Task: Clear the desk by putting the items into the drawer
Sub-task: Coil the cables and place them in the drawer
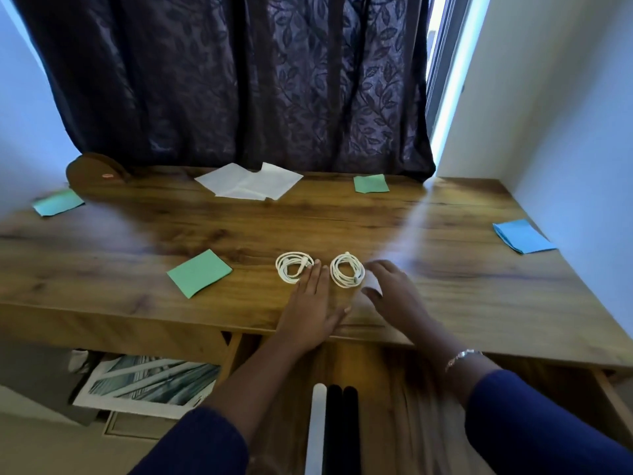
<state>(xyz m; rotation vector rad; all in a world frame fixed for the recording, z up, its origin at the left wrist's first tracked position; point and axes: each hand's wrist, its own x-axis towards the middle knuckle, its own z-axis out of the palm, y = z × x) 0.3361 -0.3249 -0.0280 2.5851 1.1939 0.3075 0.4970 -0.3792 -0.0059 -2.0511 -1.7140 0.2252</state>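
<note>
Two coiled white cables lie side by side on the wooden desk [445,286]: the left coil [294,266] and the right coil [347,270]. My left hand [313,303] rests flat on the desk between them, fingertips touching the left coil's edge. Just right of the right coil hovers my right hand [394,293], fingers spread and curved, holding nothing. Below the desk edge the drawer [394,406] stands pulled out, with a white pen [317,426] and two black pens [342,430] inside.
Green paper squares lie at near left [199,272], far left [58,202] and far right [371,184]. A blue square [522,236] sits at the right edge, white sheets [250,182] at the back. A dark curtain hangs behind; a picture [150,385] lies on the floor.
</note>
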